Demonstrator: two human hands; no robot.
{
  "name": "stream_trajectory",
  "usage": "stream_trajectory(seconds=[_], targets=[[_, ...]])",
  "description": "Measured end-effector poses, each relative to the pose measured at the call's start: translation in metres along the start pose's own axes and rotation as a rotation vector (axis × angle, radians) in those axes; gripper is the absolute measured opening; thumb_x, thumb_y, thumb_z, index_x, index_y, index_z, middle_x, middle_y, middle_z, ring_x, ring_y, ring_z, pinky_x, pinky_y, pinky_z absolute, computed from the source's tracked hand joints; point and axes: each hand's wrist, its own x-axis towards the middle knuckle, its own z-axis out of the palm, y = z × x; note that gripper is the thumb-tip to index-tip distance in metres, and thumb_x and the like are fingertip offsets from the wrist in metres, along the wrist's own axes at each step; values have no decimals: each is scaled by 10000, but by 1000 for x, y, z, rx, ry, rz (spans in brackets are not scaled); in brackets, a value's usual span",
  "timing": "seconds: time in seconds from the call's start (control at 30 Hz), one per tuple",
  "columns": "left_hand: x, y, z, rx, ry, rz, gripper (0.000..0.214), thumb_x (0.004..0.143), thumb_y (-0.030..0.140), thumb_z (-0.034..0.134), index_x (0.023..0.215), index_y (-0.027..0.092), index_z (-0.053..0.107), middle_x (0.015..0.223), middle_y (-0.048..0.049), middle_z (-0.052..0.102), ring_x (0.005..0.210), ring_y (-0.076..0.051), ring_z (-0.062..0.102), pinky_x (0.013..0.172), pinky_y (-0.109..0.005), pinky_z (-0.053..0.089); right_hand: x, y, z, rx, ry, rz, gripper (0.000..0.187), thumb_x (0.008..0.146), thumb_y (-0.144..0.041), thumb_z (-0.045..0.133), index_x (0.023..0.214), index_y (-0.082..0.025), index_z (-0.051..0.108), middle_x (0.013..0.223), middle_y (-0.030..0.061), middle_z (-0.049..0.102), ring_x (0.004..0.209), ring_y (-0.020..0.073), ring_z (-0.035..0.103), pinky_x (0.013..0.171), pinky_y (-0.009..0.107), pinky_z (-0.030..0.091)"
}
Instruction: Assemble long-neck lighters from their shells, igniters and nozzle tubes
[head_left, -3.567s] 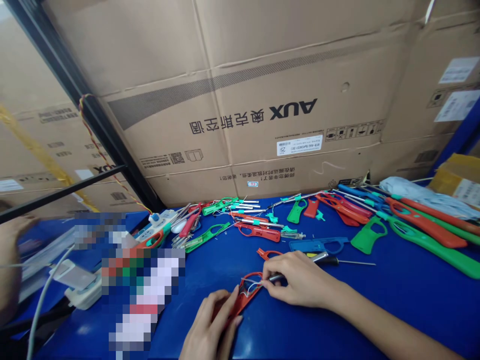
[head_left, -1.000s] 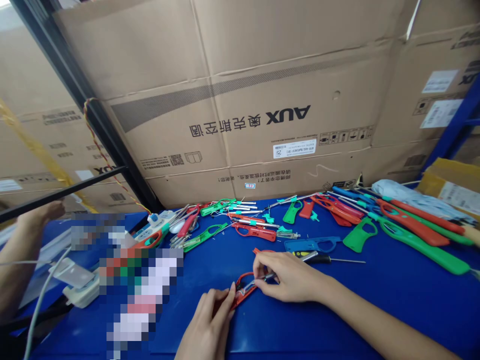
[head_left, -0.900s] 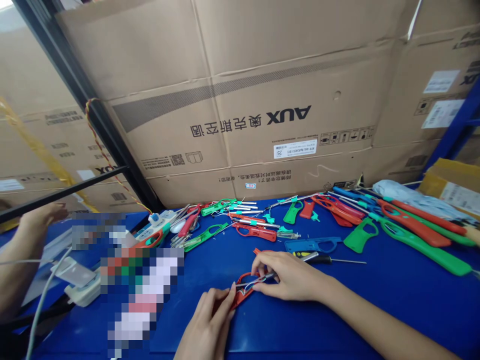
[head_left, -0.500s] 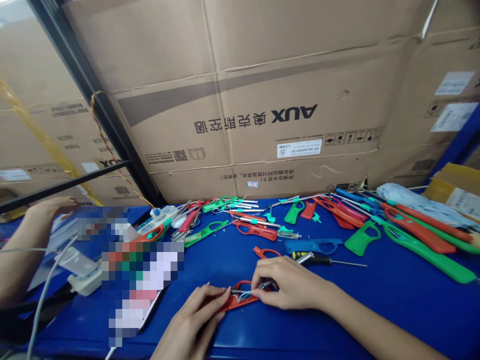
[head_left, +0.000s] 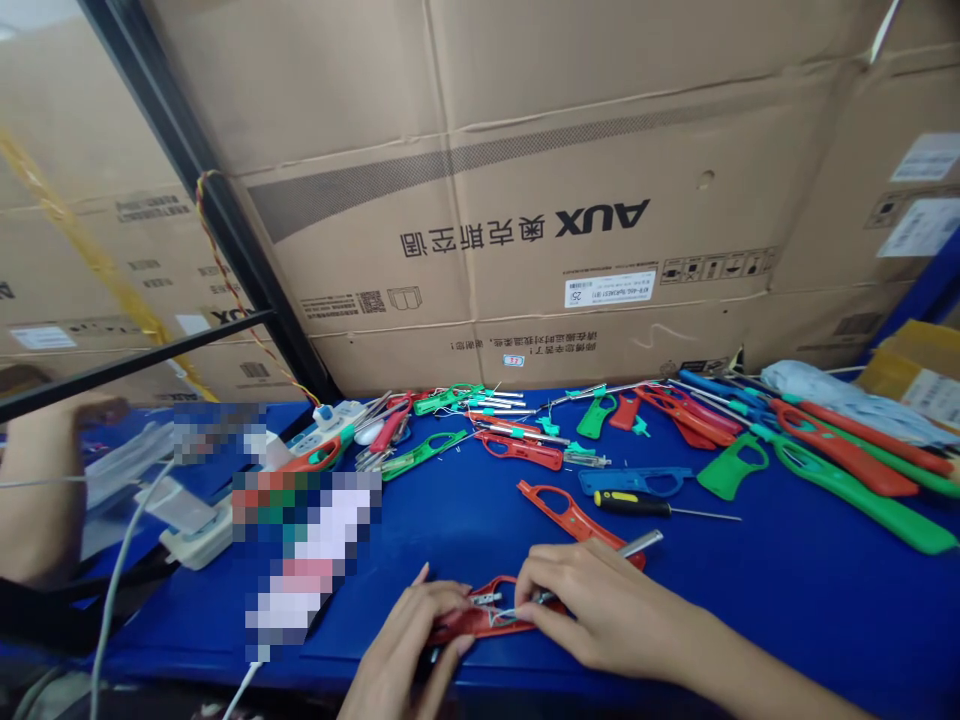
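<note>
We noted a red plastic handle shell (head_left: pixel 480 625) partly hidden beneath both hands, and the thin wires (head_left: pixel 501 616) at its opening were too fine to trace. The left hand (head_left: pixel 401 650) and right hand (head_left: pixel 607 620) ran off the bottom edge. A pixelated patch (head_left: pixel 300 560) and a smaller one (head_left: pixel 217 432) obscured whatever lay there. Another person's forearm (head_left: pixel 34 520) was cut off at the left edge. The print on the white carton label (head_left: pixel 609 288) was too small to read.

AUX cardboard cartons (head_left: pixel 525 200) behind blue workbench (head_left: pixel 787 610)
</note>
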Motion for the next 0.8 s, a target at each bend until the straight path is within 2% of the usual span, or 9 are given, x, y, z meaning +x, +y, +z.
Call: stream_trajectory(seconds=[0.1, 0.27, 0.53, 0.8], targets=[[5, 5, -1, -9, -49, 1, 158, 922, 209, 479, 1026, 265, 585, 1020, -21, 677, 1013, -167, 646, 1021, -401, 438, -1, 0, 0, 12, -1, -9, 145, 923, -283, 495, 910, -220, 624, 919, -9, 685, 829, 154, 632, 692, 260, 392], [9, 6, -2, 49, -144, 33, 241, 921, 197, 474, 1090, 293, 616, 1101, -40, 634, 1061, -174, 619, 1001, -377, 452, -3, 3, 3, 9, 8, -9, 159, 932, -273, 477, 906, -217, 623, 908, -3, 683, 828, 157, 631, 683, 256, 388], [8, 5, -3, 77, -158, 53, 318, 916, 175, 461, 1161, 318, 603, 1116, -46, 622, 1072, -184, 610, 994, -397, 457, -4, 10, 1, 4, 7, -41, 160, 918, -281, 520, 928, -232, 672, 891, 2, 674, 788, 147, 626, 658, 239, 387], [7, 4, -1, 60, -169, 12, 292, 924, 189, 465, 1144, 320, 605, 1125, -45, 609, 1074, -184, 599, 972, -362, 476, -7, 14, 7, 99, 78, -40, 147, 922, -270, 513, 964, -228, 648, 924, 6, 657, 800, 138, 616, 689, 230, 423]])
